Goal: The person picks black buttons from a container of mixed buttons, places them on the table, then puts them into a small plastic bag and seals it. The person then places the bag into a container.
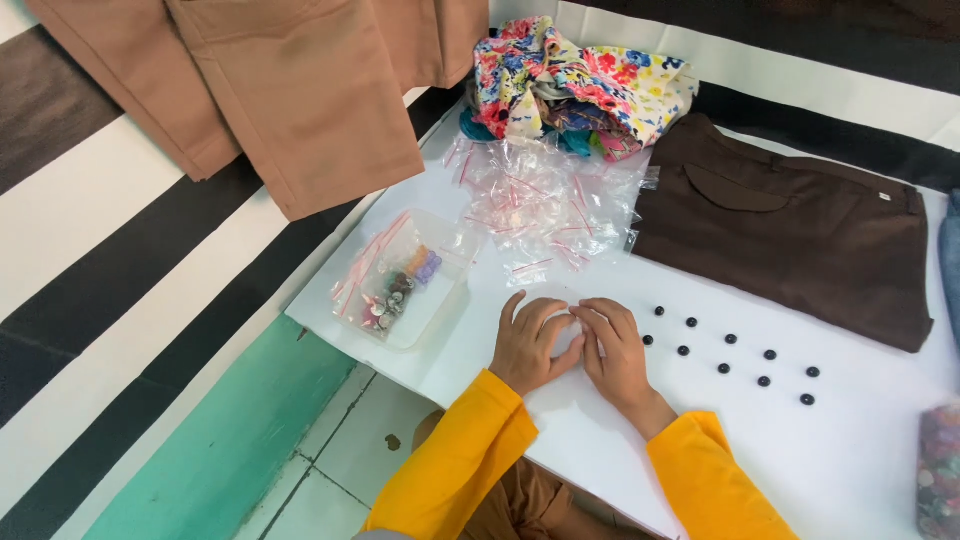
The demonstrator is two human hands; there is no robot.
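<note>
You look down on a white table (pixel 860 460) set against black-and-white striped cloth, with a teal band and pale floor tiles at the lower left of the frame. Your left hand (pixel 532 345) and right hand (pixel 615 350) sit side by side at the lower centre, fingers curled together over a small clear bag (pixel 572 322); both pinch at it, though how firmly you grip it cannot be told. Just right of your right hand, ten small black buttons (pixel 727 355) lie scattered in loose rows on the bare table. Above your hands, a heap of empty clear bags with red seal strips (pixel 545 205) spreads out. Left of your hands stands a clear plastic tub (pixel 445 300) holding mixed coloured buttons and a few more bags. Dark brown trousers (pixel 800 240) lie folded at the right, a floral fabric bundle (pixel 580 85) at the top centre, and tan trousers (pixel 300 90) at the upper left.
</note>
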